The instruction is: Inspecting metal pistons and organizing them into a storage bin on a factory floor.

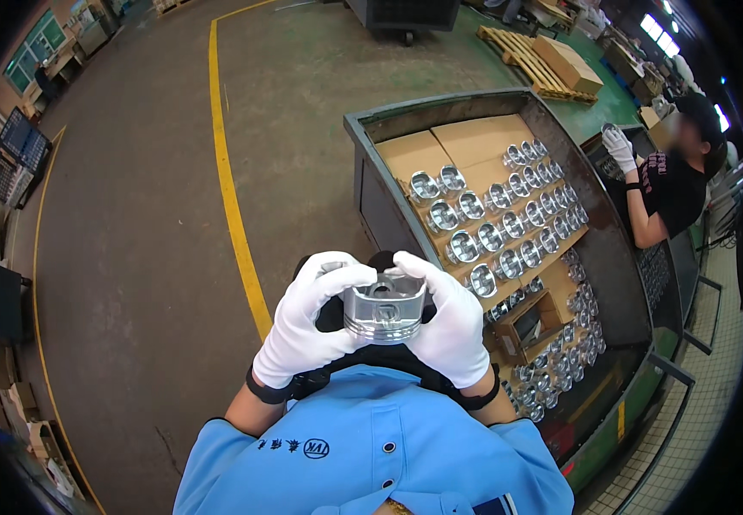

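Between my two white-gloved hands is a silvery metal piston [386, 311], held in front of my chest. Its ringed grooves face down and its hollow skirt side points up. My left hand [313, 318] grips it from the left, thumb and fingers closed about its edge. From the right, my right hand [450, 322] closes on the other side. Just right of my hands, several similar pistons [464, 246] stand in rows on cardboard inside a large metal bin [357, 180]. More pistons [552, 373] sit on a lower layer nearer to me.
A small cardboard box [516, 348] lies among the lower pistons. Beyond the bin, a co-worker [676, 184] in black holds a metal part in a gloved hand. A wooden pallet [509, 53] with a carton [567, 64] lies at the back. A yellow line [232, 202] crosses the floor.
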A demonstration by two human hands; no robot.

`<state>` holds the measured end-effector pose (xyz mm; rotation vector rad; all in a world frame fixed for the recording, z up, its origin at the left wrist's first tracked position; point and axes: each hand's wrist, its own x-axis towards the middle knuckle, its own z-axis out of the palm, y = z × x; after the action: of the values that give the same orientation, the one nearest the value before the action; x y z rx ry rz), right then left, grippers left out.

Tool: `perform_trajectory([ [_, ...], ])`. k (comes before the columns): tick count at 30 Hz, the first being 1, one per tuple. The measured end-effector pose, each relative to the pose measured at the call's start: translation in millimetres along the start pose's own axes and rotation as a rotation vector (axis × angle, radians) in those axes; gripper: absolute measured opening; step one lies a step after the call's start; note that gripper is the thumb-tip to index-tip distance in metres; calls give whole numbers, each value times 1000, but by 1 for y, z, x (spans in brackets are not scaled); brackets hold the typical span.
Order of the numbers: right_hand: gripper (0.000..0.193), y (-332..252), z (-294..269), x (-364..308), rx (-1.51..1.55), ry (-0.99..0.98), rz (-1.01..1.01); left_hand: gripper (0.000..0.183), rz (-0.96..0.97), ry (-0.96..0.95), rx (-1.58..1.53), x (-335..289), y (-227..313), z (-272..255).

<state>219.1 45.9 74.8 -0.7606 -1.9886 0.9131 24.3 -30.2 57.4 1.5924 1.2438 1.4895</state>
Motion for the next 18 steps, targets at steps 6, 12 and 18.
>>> perform_trajectory([
  [6,54,-2,-7,2,-114,-76,-48,66,-188,-2,-265,-3,-2,2],
  [12,50,-7,-6,2,-144,-58,-7,87,-318,-23,-448,-9,-14,2],
  [18,41,0,9,5,-279,100,-229,128,-495,-77,-763,-3,-17,5],
])
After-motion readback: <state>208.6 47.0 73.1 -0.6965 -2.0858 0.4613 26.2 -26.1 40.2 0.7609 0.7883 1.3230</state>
